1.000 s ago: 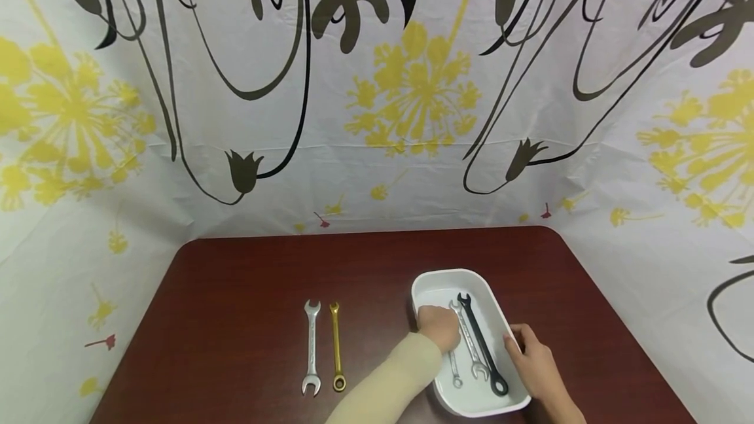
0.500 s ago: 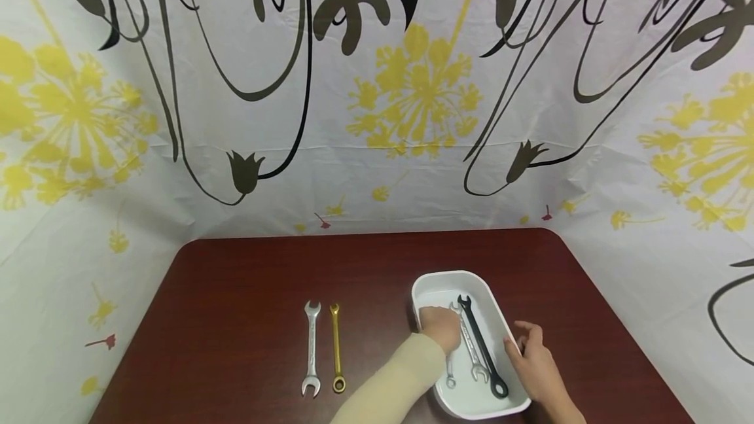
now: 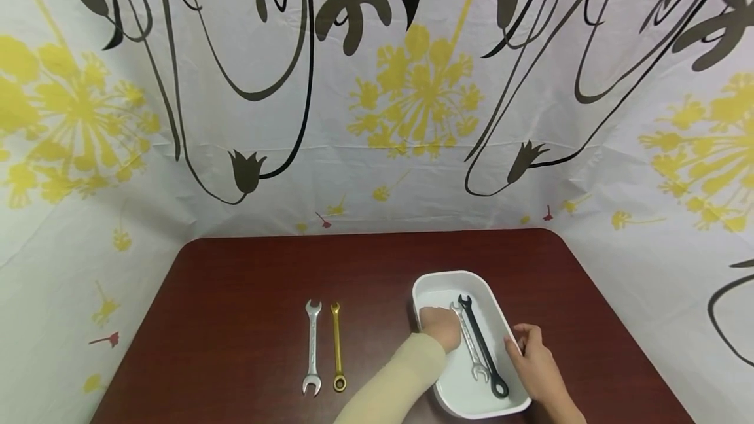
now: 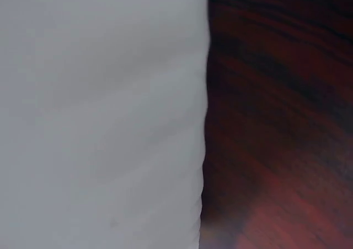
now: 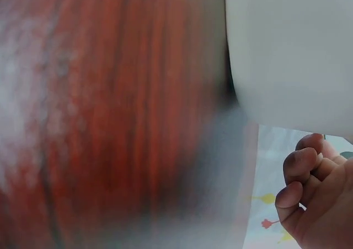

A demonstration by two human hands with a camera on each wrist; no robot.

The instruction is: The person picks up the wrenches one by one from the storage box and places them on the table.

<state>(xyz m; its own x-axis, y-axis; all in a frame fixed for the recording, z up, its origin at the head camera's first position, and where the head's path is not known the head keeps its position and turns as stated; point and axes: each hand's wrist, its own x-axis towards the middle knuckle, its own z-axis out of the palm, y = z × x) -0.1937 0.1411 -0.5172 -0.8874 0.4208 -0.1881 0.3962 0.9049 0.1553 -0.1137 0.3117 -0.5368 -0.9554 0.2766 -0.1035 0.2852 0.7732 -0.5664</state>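
Note:
My left hand [image 3: 440, 327], knuckles up, reaches into the white tray [image 3: 512, 404]. Its fingers are mostly hidden; they appear to grip a small silver wrench that is now covered by the hand and sleeve. Also in the tray lie a silver open-end wrench [image 3: 469, 344] and, right of it, a black combination wrench [image 3: 484, 348]. My right hand [image 3: 535, 366] holds the tray's right side, thumb at the rim. In the right wrist view, its curled fingers [image 5: 300, 163] show beside the tray wall.
Left of the tray, a silver double open-end wrench [image 3: 312, 349] and a gold combination wrench [image 3: 338, 349] lie side by side on the dark red table [image 3: 235, 319]. A floral cloth [image 3: 424, 201] hangs behind the table and along its sides.
The small silver wrench's ring end, visible below the left hand earlier, shifted left and is now out of sight under the hand and sleeve. The right hand stays at the tray's side.

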